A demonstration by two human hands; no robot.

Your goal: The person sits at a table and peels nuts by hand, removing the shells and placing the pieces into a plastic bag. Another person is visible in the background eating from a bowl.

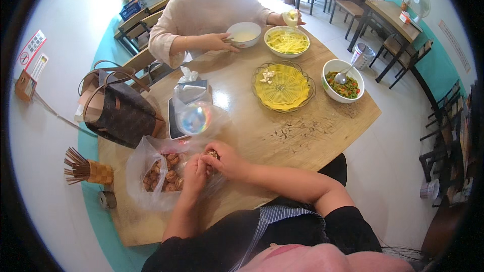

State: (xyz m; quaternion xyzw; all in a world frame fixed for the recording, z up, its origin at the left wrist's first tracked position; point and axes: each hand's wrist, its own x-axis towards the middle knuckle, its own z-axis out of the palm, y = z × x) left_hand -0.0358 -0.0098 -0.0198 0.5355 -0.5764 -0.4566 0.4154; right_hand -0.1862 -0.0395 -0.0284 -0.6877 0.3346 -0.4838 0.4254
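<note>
Just right of a clear plastic bag (136, 181) of walnuts (171, 176), my two hands are close together above the wooden table (242, 200). My right hand (227, 160) has its fingers curled around a piece of walnut (212, 154). Touching it from the left is my left hand (196, 172), fingers bent; what those fingers grip is hidden. Pale nut pieces (267, 76) lie on the upper left of a yellow woven plate (287, 92) in the middle of the table.
Opposite sits a person with one hand (217, 41) at a white bowl (244, 30). Nearby stand a bowl of yellow shreds (287, 41) and a bowl of chopped vegetables (342, 83) with a spoon. A handbag (121, 109), tablet (176, 121) and chopstick holder (100, 172) occupy the left.
</note>
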